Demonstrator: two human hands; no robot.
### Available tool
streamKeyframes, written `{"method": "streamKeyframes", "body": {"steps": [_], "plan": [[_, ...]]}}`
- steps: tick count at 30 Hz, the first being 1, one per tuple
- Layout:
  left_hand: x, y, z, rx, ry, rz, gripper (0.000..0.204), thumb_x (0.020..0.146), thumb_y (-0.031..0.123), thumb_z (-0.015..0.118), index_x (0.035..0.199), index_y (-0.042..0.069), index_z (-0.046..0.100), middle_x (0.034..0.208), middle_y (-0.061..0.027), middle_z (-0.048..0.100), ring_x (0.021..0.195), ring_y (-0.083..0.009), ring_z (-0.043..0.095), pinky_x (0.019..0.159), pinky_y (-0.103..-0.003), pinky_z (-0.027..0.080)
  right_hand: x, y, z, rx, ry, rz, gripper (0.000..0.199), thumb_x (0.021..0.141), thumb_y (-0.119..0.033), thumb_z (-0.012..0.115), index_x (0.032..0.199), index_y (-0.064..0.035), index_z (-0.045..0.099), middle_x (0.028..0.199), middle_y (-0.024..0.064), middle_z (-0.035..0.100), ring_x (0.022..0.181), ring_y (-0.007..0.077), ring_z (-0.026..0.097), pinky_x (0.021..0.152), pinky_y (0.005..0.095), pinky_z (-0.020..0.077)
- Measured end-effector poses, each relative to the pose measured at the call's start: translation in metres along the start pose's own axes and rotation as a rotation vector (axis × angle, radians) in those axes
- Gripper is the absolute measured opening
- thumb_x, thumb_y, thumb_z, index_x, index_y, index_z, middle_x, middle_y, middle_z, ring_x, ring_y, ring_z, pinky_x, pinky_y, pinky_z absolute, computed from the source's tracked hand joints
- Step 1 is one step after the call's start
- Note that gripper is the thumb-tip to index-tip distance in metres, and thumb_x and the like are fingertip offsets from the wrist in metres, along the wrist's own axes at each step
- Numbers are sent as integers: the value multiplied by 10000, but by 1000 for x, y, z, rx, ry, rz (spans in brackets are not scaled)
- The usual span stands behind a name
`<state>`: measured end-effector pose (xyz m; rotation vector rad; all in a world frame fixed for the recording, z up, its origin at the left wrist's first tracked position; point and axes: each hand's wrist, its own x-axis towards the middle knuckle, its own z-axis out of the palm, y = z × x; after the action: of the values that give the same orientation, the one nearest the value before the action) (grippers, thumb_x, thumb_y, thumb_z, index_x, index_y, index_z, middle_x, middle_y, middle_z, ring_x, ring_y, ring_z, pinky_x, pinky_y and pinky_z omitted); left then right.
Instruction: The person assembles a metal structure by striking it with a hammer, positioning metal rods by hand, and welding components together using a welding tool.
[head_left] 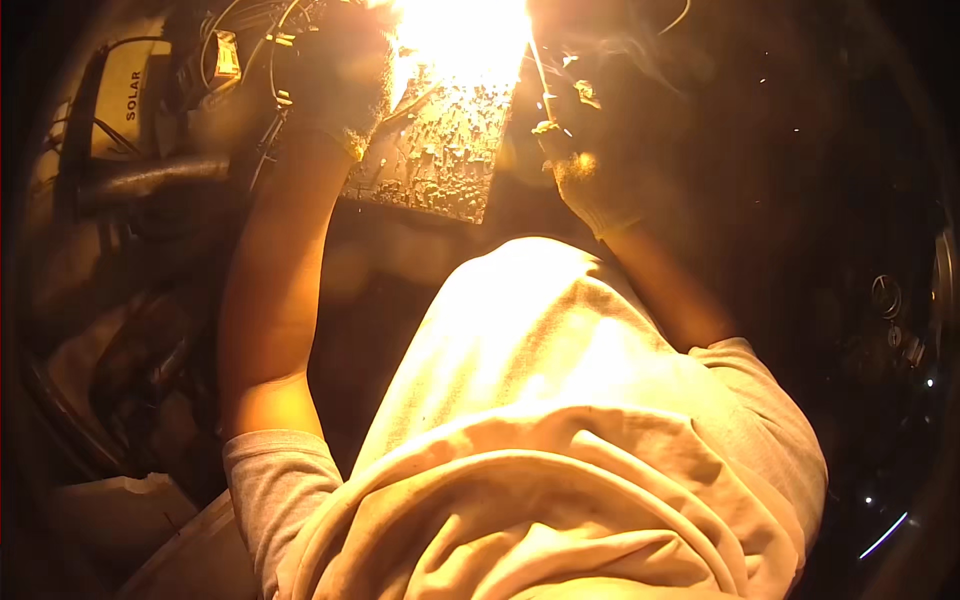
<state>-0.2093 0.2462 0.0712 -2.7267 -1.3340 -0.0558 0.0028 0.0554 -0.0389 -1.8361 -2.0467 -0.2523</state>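
Far left: pale yellow box (120, 78), dark cord (88, 92) alongside; thick rounded tube (155, 180) below. Lower left: pale sheet-like piece (118, 512), dim. Right edge: small ring (886, 297). Lower right: thin bright streak (884, 536).

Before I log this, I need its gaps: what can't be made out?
Head view, plate: far end hidden by glare.
Head view, thin rod: upper end lost in that glare.
Head view, left hand: grip hidden in shadow.
Head view, right hand: grip dark, blurred.

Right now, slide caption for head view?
White glare bathes a flat, speckled brownish plate between shadowed left hand and gloved right hand.
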Motion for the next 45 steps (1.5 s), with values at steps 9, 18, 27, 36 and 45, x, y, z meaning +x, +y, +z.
{"method": "streamKeyframes", "body": {"steps": [9,18,27,36,45], "plan": [[9,1,-10,-112,18,4,614,840,446,787,1283,57,616,1285,-216,646,1249,-344,602,1016,-476,498,7,-1,-22,918,-136,495,446,1006,-299,625,1371,-49,565,1220,211,678,1142,387,648,941,464,526],[12,-3,1,-485,-25,-67,628,808,510,801,1212,53,650,1131,-205,719,1040,-379,701,920,-496,547,7,-9,-19,960,-246,609,506,1003,-312,606,1409,-26,507,1201,258,684,1121,441,664,934,486,517],[7,10,9,-107,-109,-52,638,873,510,723,1389,151,615,1389,-183,621,1316,-382,552,1144,-486,411,-7,-10,20,663,-104,236,385,993,-123,659,1357,-29,574,1278,160,644,1128,269,655,896,358,549],[6,7,20,-51,-32,-17,623,866,502,734,1353,130,623,1329,-193,642,1244,-385,584,1085,-495,440,-9,-12,13,830,26,244,277,939,-69,691,1209,-41,638,1288,212,635,1090,356,653,952,434,519],[-8,0,20,-12,7,-22,609,859,494,744,1318,110,631,1269,-203,663,1172,-388,616,1026,-503,470,-4,-16,3,948,-152,471,371,1012,-184,646,1353,-47,594,1278,164,647,1153,280,639,981,399,517]]}}
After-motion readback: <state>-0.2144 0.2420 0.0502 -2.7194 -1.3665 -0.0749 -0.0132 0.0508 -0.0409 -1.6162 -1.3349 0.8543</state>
